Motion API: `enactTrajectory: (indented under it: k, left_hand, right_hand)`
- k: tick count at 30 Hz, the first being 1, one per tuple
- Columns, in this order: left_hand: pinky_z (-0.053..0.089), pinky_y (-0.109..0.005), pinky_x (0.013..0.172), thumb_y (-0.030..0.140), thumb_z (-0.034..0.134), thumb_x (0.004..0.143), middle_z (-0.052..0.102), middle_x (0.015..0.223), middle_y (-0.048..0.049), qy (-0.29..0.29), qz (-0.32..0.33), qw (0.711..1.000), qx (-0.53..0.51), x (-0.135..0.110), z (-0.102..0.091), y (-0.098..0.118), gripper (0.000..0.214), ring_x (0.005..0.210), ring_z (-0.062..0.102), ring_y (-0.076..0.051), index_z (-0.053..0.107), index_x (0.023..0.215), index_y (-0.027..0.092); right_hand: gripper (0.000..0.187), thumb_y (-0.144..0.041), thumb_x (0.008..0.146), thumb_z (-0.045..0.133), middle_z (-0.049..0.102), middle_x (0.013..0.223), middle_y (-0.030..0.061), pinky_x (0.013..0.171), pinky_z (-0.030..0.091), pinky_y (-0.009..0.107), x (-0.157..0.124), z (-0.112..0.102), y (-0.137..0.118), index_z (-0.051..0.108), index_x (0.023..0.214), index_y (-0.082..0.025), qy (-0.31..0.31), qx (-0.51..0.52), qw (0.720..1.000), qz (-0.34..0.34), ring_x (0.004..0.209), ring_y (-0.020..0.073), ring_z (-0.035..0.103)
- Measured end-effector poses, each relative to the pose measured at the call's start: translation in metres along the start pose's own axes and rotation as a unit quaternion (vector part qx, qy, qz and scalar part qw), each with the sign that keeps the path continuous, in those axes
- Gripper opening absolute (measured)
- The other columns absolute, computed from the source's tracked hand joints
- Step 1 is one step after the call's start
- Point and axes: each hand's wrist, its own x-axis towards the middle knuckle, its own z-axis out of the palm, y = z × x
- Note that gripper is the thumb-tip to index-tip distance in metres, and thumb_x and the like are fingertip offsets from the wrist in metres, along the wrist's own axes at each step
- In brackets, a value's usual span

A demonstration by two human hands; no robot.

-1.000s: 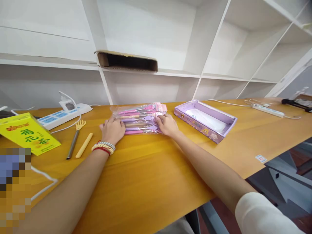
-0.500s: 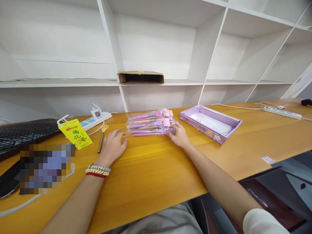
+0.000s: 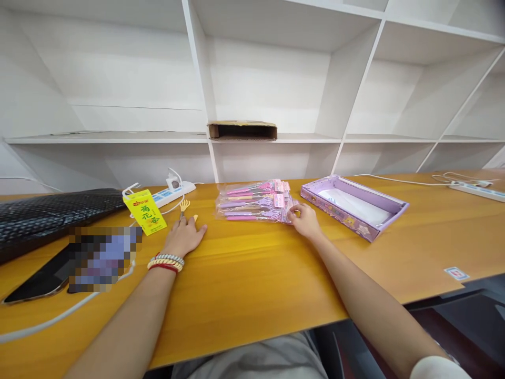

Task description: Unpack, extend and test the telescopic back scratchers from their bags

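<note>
My left hand (image 3: 184,237) rests on the table, fingers apart, over the handle of a small back scratcher (image 3: 183,205). Only its cream, hand-shaped head shows beyond my fingers. In the middle lie several plastic-wrapped back scratchers (image 3: 252,202) in pink and purple, side by side, with pink cards at their right ends. My right hand (image 3: 305,220) has thumb and index finger closed on the right end of the nearest packet. Just right of that hand stands a shallow purple display box (image 3: 355,202) with a white bottom.
A yellow tea packet (image 3: 147,211) leans near a white power strip (image 3: 173,193). Further left are a black quilted bag (image 3: 51,218), a phone (image 3: 39,276) and a white cable (image 3: 74,308). An open cardboard box (image 3: 242,130) sits on the white shelf behind.
My left hand has moved up over the scratcher's handle, which lay bare beside it before. My right hand stays at the packets' right end. The whole view has shifted slightly.
</note>
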Motion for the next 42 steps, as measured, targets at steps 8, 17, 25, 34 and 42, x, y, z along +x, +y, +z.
enactTrajectory:
  k: [8, 17, 25, 34, 42]
  left_hand:
    - [0.035, -0.047, 0.089, 0.058, 0.029, 0.079, 0.052, 0.118, -0.0196, 0.018, -0.004, 0.999, 0.027, -0.008, -0.009, 0.005, 0.063, 0.11, 0.044, -0.037, 0.054, 0.118, 0.015]
    - [0.043, -0.042, 0.074, 0.045, 0.035, 0.079, 0.057, 0.106, -0.0232, 0.04, -0.125, 0.99, -0.054, -0.003, -0.015, -0.008, 0.051, 0.096, 0.055, -0.035, 0.055, 0.108, 0.007]
    - [0.045, -0.037, 0.07, 0.025, 0.044, 0.073, 0.059, 0.097, -0.0214, 0.014, -0.109, 0.994, -0.022, 0.001, -0.008, -0.01, 0.035, 0.089, 0.058, -0.032, 0.06, 0.099, 0.008]
    - [0.041, -0.035, 0.087, 0.03, 0.032, 0.086, 0.058, 0.1, -0.0137, 0.163, 0.032, 0.979, -0.12, -0.018, -0.022, 0.021, 0.04, 0.096, 0.055, -0.025, 0.058, 0.111, 0.013]
    - [0.041, -0.03, 0.088, 0.037, 0.035, 0.089, 0.065, 0.105, -0.0045, 0.103, 0.199, 0.953, -0.205, -0.047, -0.022, 0.063, 0.039, 0.095, 0.058, -0.019, 0.056, 0.119, 0.023]
  right_hand:
    - [0.019, -0.03, 0.073, 0.053, 0.061, 0.085, 0.0064, 0.078, 0.039, 0.031, -0.001, 0.001, 0.0, 0.066, 0.078, -0.017, -0.01, -0.003, 1.0, 0.003, 0.08, 0.0185, 0.054]
    - [0.02, -0.032, 0.073, 0.053, 0.062, 0.086, 0.0063, 0.076, 0.042, 0.031, -0.004, 0.004, -0.005, 0.066, 0.078, -0.017, -0.004, 0.021, 0.999, -0.03, 0.077, 0.018, 0.055]
    - [0.018, -0.031, 0.073, 0.054, 0.063, 0.085, 0.0053, 0.075, 0.042, 0.03, -0.006, 0.003, -0.009, 0.066, 0.077, -0.018, -0.003, 0.035, 0.999, -0.034, 0.078, 0.0174, 0.055]
    - [0.018, -0.03, 0.073, 0.054, 0.063, 0.084, 0.0048, 0.074, 0.042, 0.029, -0.008, 0.002, -0.013, 0.066, 0.077, -0.017, 0.012, 0.06, 0.997, -0.041, 0.074, 0.016, 0.055]
    - [0.019, -0.033, 0.076, 0.053, 0.065, 0.077, 0.0036, 0.068, 0.041, 0.028, -0.012, 0.001, -0.023, 0.064, 0.073, -0.018, -0.011, 0.084, 0.995, -0.046, 0.067, 0.0153, 0.054]
